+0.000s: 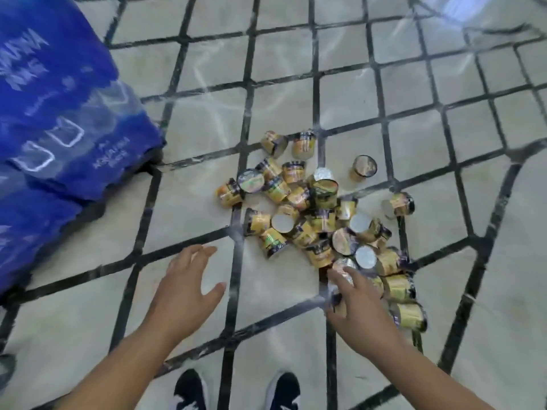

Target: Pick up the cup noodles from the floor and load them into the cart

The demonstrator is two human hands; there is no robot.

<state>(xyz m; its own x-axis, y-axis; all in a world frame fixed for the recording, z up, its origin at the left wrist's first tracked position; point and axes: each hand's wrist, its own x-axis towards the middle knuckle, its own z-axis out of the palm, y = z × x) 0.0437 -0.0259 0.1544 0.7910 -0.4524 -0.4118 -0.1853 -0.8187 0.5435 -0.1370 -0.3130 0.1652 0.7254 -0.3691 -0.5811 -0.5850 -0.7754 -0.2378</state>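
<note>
Several yellow-and-dark cup noodles [313,211] lie in a loose heap on the tiled floor, some on their sides with white bottoms showing. One cup [362,168] stands apart at the far right of the heap. My right hand [356,303] reaches into the near edge of the pile, its fingers curled over a cup noodle [340,269] there; the frame is blurred and the grasp is unclear. My left hand [185,288] hovers over bare floor left of the heap, fingers spread, holding nothing. No cart is in sight.
Large blue plastic-wrapped packs [59,119] fill the left side and rest on the floor. The floor [207,125] is pale tile with dark grid lines. My two dark shoes [236,392] stand at the bottom centre.
</note>
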